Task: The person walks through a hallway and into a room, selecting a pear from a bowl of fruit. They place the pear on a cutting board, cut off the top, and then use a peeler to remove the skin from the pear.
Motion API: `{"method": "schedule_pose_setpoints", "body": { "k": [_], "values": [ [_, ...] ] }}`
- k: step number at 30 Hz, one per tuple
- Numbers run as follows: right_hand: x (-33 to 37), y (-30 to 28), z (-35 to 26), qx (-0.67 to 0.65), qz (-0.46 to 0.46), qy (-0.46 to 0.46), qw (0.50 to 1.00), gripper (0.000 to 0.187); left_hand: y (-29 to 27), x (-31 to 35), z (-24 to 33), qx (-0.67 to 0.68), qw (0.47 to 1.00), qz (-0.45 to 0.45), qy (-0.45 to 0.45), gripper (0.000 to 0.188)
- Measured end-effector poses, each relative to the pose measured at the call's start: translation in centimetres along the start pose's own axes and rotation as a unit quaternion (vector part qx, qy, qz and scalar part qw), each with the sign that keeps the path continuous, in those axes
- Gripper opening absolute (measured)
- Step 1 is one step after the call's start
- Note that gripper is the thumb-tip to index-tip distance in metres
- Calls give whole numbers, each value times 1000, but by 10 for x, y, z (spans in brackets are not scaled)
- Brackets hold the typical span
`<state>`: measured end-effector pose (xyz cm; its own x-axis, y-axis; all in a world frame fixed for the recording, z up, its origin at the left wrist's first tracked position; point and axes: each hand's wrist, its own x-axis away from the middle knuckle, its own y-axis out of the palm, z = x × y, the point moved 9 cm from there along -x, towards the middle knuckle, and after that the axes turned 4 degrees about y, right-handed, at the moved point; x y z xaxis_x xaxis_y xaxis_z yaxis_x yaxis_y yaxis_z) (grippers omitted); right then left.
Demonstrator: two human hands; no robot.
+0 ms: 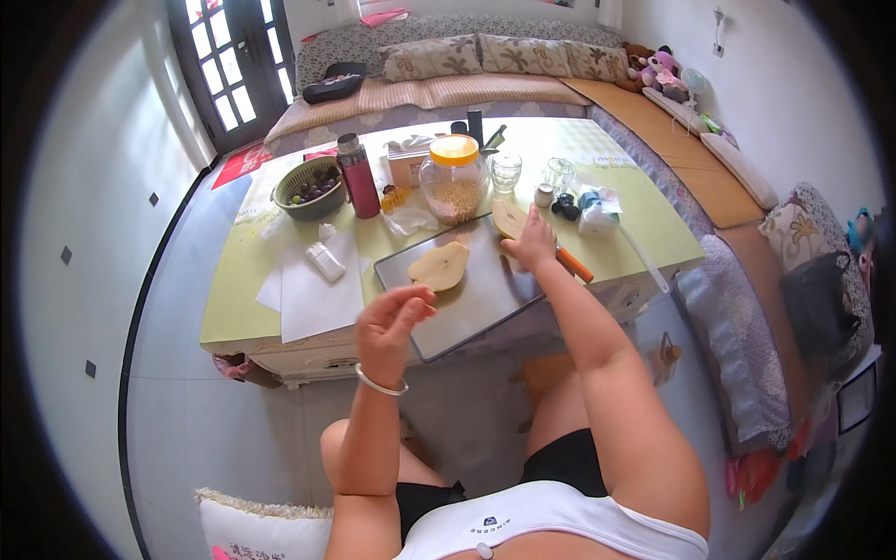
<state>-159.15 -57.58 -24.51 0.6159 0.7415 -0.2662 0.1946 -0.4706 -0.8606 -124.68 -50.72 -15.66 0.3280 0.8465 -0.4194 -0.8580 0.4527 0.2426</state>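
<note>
A cut pear half (pixel 439 268) lies with its pale face up on the grey cutting board (pixel 443 329). Just in front of it, my left hand (pixel 396 324) is raised with fingers curled in toward the thumb; nothing shows between them. My right hand (pixel 533 245) has its fingers and thumb on a second pear half (pixel 507 217) at the board's far right edge, partly covering it. Beside that hand rests a knife with an orange handle (pixel 574 265), its blade partly hidden by my wrist.
Behind the board stand a yellow-lidded jar (pixel 455 182), a dark pink flask (pixel 358 177) and a basket of grapes (pixel 311 189). Two glasses (pixel 506 172), a small white-lidded bottle (pixel 543 194) and a tissue pack (pixel 597 219) stand farther right. White paper (pixel 322 303) lies left of the board.
</note>
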Motion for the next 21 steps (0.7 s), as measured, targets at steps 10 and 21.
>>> {"method": "schedule_pose_setpoints", "body": {
  "k": [10,21],
  "values": [
    [-4,0,25,-271,4,-10,962,93,27,-2,-56,0,992,-73,-102,20],
    [110,-105,-90,-646,-434,-145,611,94,85,11,-79,387,863,-111,-307,44]
  ]
}}
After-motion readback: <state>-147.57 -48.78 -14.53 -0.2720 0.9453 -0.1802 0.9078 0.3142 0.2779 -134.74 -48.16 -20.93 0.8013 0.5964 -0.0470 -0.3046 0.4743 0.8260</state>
